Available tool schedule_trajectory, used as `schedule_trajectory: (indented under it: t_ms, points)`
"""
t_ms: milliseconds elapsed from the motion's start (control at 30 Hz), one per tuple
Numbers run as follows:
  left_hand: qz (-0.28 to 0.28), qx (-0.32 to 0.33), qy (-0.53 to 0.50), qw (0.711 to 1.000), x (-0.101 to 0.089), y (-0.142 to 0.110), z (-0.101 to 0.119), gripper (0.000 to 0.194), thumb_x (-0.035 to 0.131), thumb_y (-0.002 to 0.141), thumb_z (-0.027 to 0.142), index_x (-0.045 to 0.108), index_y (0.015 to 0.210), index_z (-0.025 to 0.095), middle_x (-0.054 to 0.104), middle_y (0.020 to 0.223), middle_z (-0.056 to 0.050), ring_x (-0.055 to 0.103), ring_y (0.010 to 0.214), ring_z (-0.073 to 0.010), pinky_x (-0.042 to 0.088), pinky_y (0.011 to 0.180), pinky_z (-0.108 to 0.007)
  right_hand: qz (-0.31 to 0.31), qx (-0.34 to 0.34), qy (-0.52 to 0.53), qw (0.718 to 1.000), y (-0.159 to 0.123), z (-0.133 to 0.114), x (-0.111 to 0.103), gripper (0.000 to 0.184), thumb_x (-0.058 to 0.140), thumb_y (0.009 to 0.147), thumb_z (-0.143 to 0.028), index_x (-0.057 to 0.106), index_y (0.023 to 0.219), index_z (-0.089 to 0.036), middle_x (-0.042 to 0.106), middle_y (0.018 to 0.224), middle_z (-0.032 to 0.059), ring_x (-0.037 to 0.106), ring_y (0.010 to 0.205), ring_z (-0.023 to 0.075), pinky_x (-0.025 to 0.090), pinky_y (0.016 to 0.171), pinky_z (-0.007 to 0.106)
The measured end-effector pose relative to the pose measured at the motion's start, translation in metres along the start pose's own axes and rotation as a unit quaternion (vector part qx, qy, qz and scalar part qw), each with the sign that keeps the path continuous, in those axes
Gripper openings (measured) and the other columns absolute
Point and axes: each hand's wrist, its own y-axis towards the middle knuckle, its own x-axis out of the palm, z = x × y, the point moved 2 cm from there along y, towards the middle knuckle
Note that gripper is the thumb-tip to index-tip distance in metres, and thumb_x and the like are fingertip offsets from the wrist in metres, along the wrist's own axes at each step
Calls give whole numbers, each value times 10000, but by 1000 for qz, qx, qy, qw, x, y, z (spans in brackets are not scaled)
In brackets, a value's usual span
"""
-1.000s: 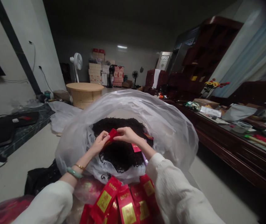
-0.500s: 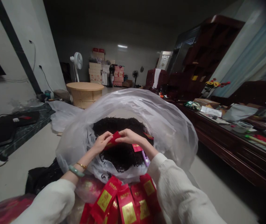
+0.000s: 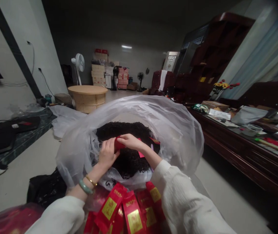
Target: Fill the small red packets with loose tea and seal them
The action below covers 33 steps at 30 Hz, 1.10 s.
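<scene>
Packet (image 3: 118,145) held | left hand (image 3: 107,153), right hand (image 3: 130,141) | pouches (image 3: 132,206) gold-lettered (illegible)

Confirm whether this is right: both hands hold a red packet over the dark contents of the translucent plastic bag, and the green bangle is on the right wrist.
One error: the head view shows the green bangle on the left wrist. The left hand and right hand do hold a red packet over the dark contents of the translucent plastic bag.

A home's living room, it seems — a pale-blue curtain (image 3: 260,65), bright flowers (image 3: 223,85), a white standing fan (image 3: 80,62) and a cluttered dark-wood counter (image 3: 231,153) show it — with cartons (image 3: 98,75) stacked near the back wall (image 3: 142,57).
</scene>
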Motion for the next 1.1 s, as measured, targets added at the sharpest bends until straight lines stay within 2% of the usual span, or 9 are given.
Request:
schedule_trajectory:
  t_ms: [133, 233, 400, 600, 733, 800, 933, 1033, 1100]
  points:
    - [22, -6, -26, 999, 6, -4, -1, 507, 629, 707, 148, 478, 1191, 139, 606, 1146, -144, 534, 1031, -300, 484, 898, -436, -68, 74, 12, 995, -5, -11, 6, 348, 559, 842, -439, 568, 675, -133, 533, 636, -15, 510, 572, 85, 464, 485, 175]
    - [41, -1, -34, 999, 8, -8, -3, 490, 628, 688, 145, 483, 1156, 148, 598, 1154, -148, 540, 1045, -298, 484, 904, -436, -79, 90, -25, 993, -6, -17, 8, 440, 577, 816, -538, 574, 652, -129, 561, 639, 4, 533, 564, 92, 470, 428, 163]
    - [48, 1, -29, 998, 4, -8, -8, 437, 621, 695, 175, 493, 1113, 148, 629, 1052, -135, 584, 981, -290, 503, 856, -418, -71, 89, -58, 992, -7, -25, 11, 446, 551, 850, -504, 592, 630, -118, 566, 610, 7, 522, 500, 79, 471, 403, 163]
    - [-10, -46, -26, 999, -8, 4, -12, 389, 628, 710, 214, 518, 1080, 167, 661, 1001, -100, 645, 891, -262, 519, 771, -352, 50, 18, -34, 998, -2, -18, -9, 278, 541, 877, -348, 697, 816, -125, 661, 698, 27, 607, 581, 109, 493, 496, 177]
    - [-30, -103, -17, 994, -19, 10, -11, 494, 659, 722, 302, 480, 1163, 172, 670, 1039, -109, 673, 896, -281, 526, 725, -344, 162, -20, -86, 983, 1, 8, -25, 279, 463, 910, -297, 701, 969, -166, 714, 933, 74, 660, 876, 191, 525, 773, 302]
    - [-33, -115, -16, 993, -25, 12, -10, 635, 670, 726, 342, 400, 1275, 176, 662, 1079, -115, 684, 877, -281, 528, 688, -337, 130, -26, -177, 975, -1, 25, -20, 321, 525, 878, -317, 651, 1128, -158, 650, 1176, 134, 588, 1105, 249, 438, 965, 391]
    - [-65, -86, -10, 994, -32, 14, -9, 674, 655, 762, 341, 342, 1348, 223, 616, 1170, -108, 692, 833, -256, 525, 632, -316, 8, 12, -303, 953, -11, 53, 13, 807, 618, 772, -569, 351, 1436, -196, 296, 1499, 217, 297, 1366, 377, 301, 1050, 549]
    - [-96, -69, -12, 993, -33, 15, -13, 523, 631, 792, 361, 443, 1260, 220, 605, 1175, -109, 682, 878, -267, 534, 654, -330, -27, -27, -382, 923, -20, 57, 36, 868, 605, 716, -684, 354, 1430, -259, 277, 1513, 188, 243, 1367, 427, 282, 1023, 610]
    - [-110, -58, -22, 992, -35, 15, -16, 493, 618, 800, 384, 460, 1232, 206, 602, 1177, -114, 669, 931, -278, 541, 694, -347, -12, -67, -428, 901, -26, 56, 43, 817, 622, 710, -674, 416, 1389, -269, 337, 1478, 177, 297, 1326, 428, 315, 993, 600]
